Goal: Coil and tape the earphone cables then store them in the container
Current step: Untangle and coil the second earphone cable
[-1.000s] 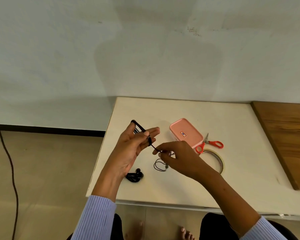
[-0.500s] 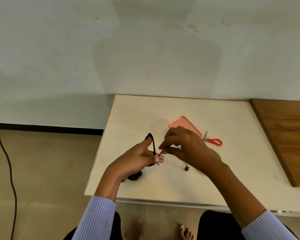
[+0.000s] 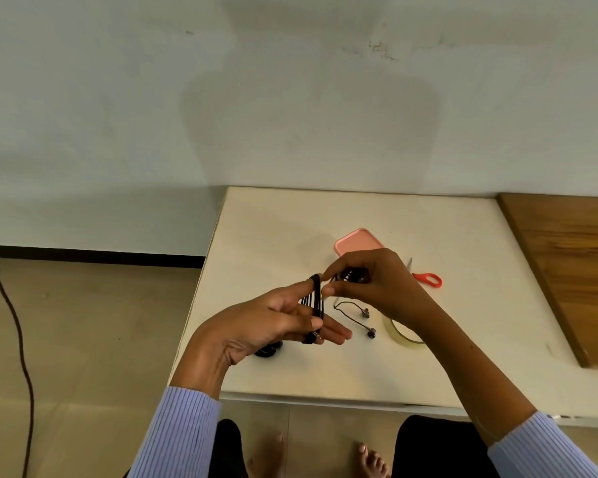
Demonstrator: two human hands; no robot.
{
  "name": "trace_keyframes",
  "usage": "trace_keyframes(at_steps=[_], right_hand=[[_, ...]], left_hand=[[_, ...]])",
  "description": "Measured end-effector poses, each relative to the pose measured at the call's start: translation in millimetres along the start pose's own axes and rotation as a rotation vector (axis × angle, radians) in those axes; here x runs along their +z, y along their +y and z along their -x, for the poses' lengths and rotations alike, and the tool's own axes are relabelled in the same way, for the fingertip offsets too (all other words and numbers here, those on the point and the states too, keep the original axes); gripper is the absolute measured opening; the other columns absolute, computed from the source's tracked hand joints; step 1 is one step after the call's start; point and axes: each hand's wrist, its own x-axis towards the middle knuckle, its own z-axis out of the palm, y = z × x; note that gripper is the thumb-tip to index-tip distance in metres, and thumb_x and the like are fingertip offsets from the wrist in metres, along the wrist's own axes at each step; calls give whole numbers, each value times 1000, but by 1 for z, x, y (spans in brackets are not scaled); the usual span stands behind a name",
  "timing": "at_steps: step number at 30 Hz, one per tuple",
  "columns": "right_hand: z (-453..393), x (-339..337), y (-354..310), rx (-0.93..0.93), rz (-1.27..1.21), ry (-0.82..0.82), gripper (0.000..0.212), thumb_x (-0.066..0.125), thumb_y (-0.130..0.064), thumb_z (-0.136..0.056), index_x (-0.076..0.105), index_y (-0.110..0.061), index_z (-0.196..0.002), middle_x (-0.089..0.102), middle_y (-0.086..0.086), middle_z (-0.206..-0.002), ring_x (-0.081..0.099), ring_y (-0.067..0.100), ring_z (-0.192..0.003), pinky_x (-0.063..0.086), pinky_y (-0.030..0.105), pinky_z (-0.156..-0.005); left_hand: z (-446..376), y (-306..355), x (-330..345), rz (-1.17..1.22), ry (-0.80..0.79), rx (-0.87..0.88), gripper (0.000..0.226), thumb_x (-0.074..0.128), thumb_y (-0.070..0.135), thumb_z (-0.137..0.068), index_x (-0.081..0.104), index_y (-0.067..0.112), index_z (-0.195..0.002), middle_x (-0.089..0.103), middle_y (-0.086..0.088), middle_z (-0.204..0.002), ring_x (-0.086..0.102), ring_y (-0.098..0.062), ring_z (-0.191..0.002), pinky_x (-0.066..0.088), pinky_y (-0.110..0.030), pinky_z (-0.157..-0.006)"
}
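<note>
Earphone cable (image 3: 316,301) looped round spread left hand (image 3: 273,319), pinched by right hand (image 3: 366,284).
Pink container (image 3: 356,241) behind right hand, half hidden; tape roll (image 3: 403,334) partly covered.

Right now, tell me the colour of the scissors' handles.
Red-orange. The scissors lie on the table beyond the right hand, clearest in the head view.

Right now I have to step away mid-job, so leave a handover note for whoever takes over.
Left hand: fingers spread, earphone cable looped around them.
Right hand: pinches the cable's free end beside the loops; two earbuds dangle loose.
On the table: another coiled earphone under the left hand, pink container, tape roll, scissors.
Done: most of this coil.
Left: finish winding, tape, store.
</note>
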Motion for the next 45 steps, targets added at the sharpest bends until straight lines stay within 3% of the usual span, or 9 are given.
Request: trace_keyframes(at_steps=[4,7,11,16,20,27,33,39,45], right_hand=[[2,-2,-2,100,-263,-5,25,77,-10,-72,73,-11,-97,69,16,-83,66,24,-76,59,29,-71],[2,-8,-1,124,-377,16,23,73,-8,-75,72,-9,-98,70,16,-84,68,19,-76,57,27,-69],[0,-12,3,142,-420,38,22,70,-8,-77,72,-6,-99,70,14,-83,67,16,-75,55,24,-69],[-3,-6,3,134,-442,72,22,61,-1,-87,66,-1,-108,57,30,-92,62,15,-76,54,20,-67],[-2,-4,1,134,-461,72,19,55,-4,-91,69,-7,-103,60,19,-90,64,20,-80,53,22,-75],[0,-13,0,137,-608,6,25,51,8,-88,72,-4,-91,67,7,-96,67,18,-89,52,21,-80],[-1,-9,-1,1,-451,-3,15,59,7,-83,68,5,-96,64,15,-88,65,15,-80,50,21,-75],[-1,1,-3,-10,-470,-12,24,50,14,-85,69,5,-97,63,17,-108,62,23,-99,51,27,-87],[-4,21,-3,53,-229,135,14,64,-10,-86,72,-8,-97,71,3,-92,66,7,-86,49,14,-77]], left_hand=[[1,2,2,41,-83,32,51,47,7,-96,34,32,-139,68,-15,-117,63,-25,-113,47,-30,-97],[3,4,2,74,-151,51,53,46,5,-96,32,31,-140,66,-17,-119,63,-27,-112,48,-26,-92],[4,4,3,104,-203,78,53,45,4,-96,32,29,-141,64,-20,-120,62,-29,-112,48,-29,-94],[3,3,2,104,-218,66,56,45,4,-96,27,26,-145,63,-21,-120,61,-32,-113,47,-33,-98],[3,4,2,105,-239,67,58,45,5,-96,24,22,-147,64,-19,-120,62,-30,-111,47,-31,-94],[10,5,-2,183,-285,121,55,45,5,-94,30,27,-142,64,-19,-119,64,-28,-108,48,-31,-94],[11,3,-4,263,-274,166,52,47,6,-93,36,25,-140,66,-18,-116,65,-27,-106,48,-30,-91],[10,4,-7,545,-207,273,47,57,8,-88,53,20,-133,67,-21,-113,68,-24,-101,52,-29,-87],[6,8,-2,580,-68,263,39,54,6,-85,62,17,-122,68,-21,-111,68,-26,-102,54,-28,-83]])
